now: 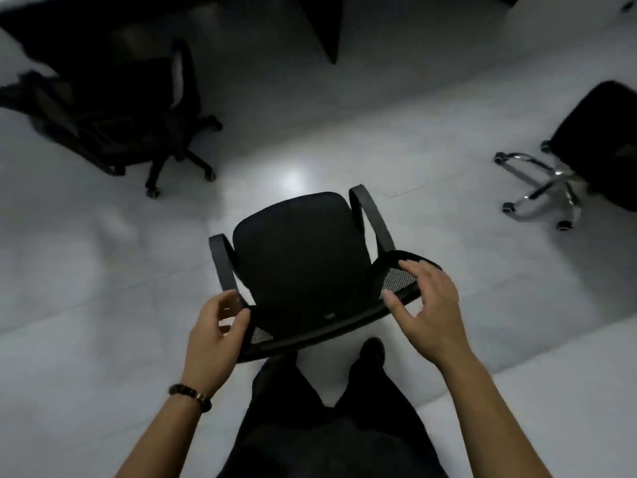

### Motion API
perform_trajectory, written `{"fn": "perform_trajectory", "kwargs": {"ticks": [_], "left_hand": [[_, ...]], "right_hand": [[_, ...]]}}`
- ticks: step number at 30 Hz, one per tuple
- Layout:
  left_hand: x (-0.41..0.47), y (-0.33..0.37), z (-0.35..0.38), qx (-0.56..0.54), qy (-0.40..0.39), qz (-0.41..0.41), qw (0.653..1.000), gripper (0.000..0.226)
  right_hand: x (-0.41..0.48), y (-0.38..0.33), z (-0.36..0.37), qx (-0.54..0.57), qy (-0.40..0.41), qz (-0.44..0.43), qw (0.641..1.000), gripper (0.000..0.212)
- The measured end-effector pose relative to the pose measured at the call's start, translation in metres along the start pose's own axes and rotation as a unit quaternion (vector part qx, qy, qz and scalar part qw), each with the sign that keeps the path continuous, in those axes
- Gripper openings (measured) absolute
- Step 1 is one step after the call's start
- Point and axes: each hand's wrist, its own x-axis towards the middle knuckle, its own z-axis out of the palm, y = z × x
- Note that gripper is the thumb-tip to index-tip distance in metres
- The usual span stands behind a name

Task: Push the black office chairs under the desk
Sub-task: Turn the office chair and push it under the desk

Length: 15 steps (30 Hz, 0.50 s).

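A black mesh-backed office chair [296, 257] with two curved armrests stands right in front of me, its seat facing away. My left hand [215, 334] curls around the left end of its backrest top. My right hand [429, 307] hovers over the right end, fingers spread and fingertips touching the rim. A second black chair [113, 108] with a black wheeled base sits at the far left, partly under the dark desk [86, 15]. A third black chair [599, 143] with a chrome base stands at the right edge.
Pale glossy floor tiles [293, 139] stretch between me and the desk. A dark desk panel or leg [324, 25] hangs down at the top centre. My dark trousers and a shoe [370, 350] show just behind the near chair.
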Motion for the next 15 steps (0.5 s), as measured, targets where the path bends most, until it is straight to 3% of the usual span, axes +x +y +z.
{"fn": "perform_trajectory", "kwargs": {"ticks": [2, 5, 9, 15], "left_hand": [[-0.026, -0.010, 0.022, 0.033, 0.051, -0.032, 0.998, 0.028], [-0.053, -0.018, 0.078, 0.204, 0.039, -0.063, 0.976, 0.059], [-0.049, -0.004, 0.115, 0.209, 0.036, -0.120, 0.970, 0.069], [-0.022, -0.006, 0.099, 0.301, -0.018, -0.087, 0.949, 0.079]], "right_hand": [[0.013, 0.022, 0.009, -0.107, -0.075, -0.031, 0.991, 0.067], [0.014, 0.046, 0.021, -0.205, -0.146, -0.047, 0.967, 0.073], [0.025, 0.052, 0.019, -0.220, -0.153, -0.048, 0.962, 0.074], [0.043, 0.041, 0.019, -0.208, -0.160, -0.042, 0.964, 0.079]]}}
